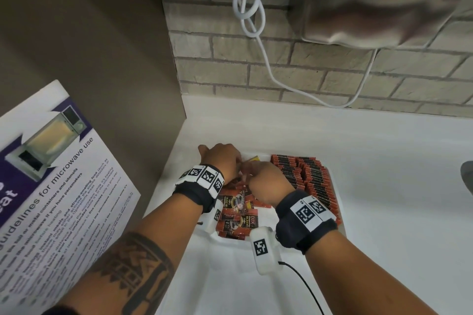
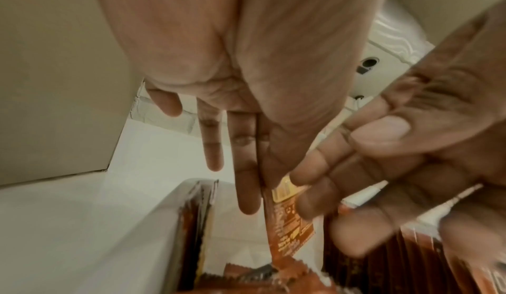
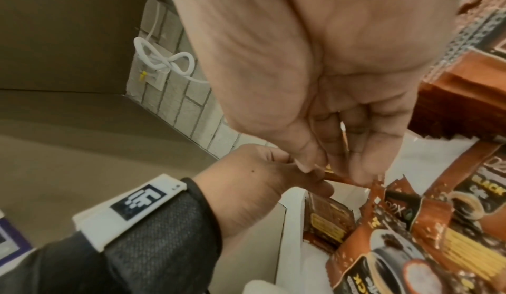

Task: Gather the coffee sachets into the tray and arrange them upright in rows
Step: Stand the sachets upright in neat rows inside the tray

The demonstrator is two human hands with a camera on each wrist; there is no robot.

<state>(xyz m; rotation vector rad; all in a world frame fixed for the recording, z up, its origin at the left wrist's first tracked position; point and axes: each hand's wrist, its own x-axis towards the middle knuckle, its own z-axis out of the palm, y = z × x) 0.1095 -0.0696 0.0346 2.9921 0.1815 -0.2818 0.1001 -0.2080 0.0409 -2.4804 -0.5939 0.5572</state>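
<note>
While loose sachets (image 1: 236,215) lie flat in the tray (image 1: 340,225), one sachet (image 2: 290,218) is pinched by both the left hand (image 1: 220,158) and the right hand (image 1: 266,181); upright placement is judged next.

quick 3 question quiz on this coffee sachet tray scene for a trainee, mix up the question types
1. True or false: upright rows of sachets already stand along the right side of the tray.
2. Multiple choice: the loose sachets in the middle of the tray are A) standing upright, B) lying flat in a jumble, C) stacked outside the tray.
3. Fill in: the left hand and right hand meet over the tray, both pinching one ____.

Key: 1 true; 2 B; 3 sachet
</note>
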